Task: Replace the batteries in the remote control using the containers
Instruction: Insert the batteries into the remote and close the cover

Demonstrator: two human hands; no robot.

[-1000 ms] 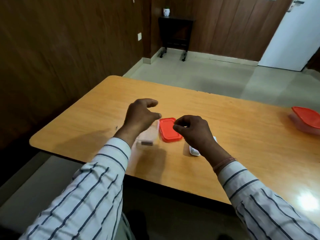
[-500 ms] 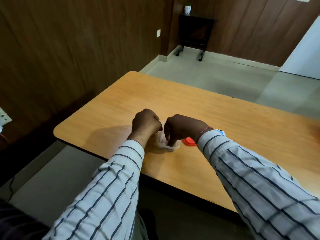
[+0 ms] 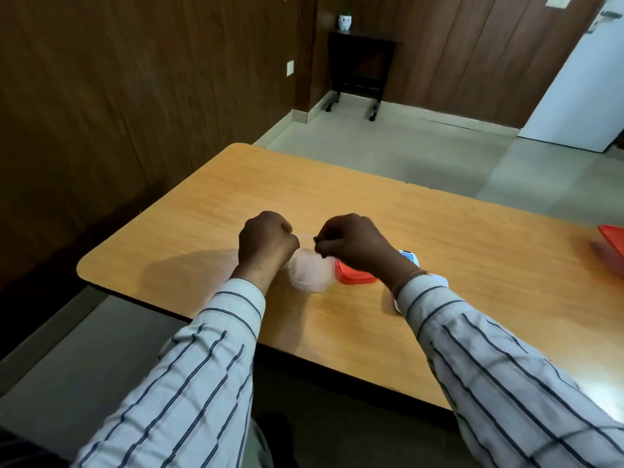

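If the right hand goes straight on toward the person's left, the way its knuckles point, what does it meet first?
Most likely the left hand: the right hand faces it across a narrow gap above the clear container. Depth is unclear.

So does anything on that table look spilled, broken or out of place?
Nothing stands out. The clear container sits upright on the table with its red lid lying flat beside it. Both fists, the left hand and right hand, are closed just above it. No spill or damage shows.
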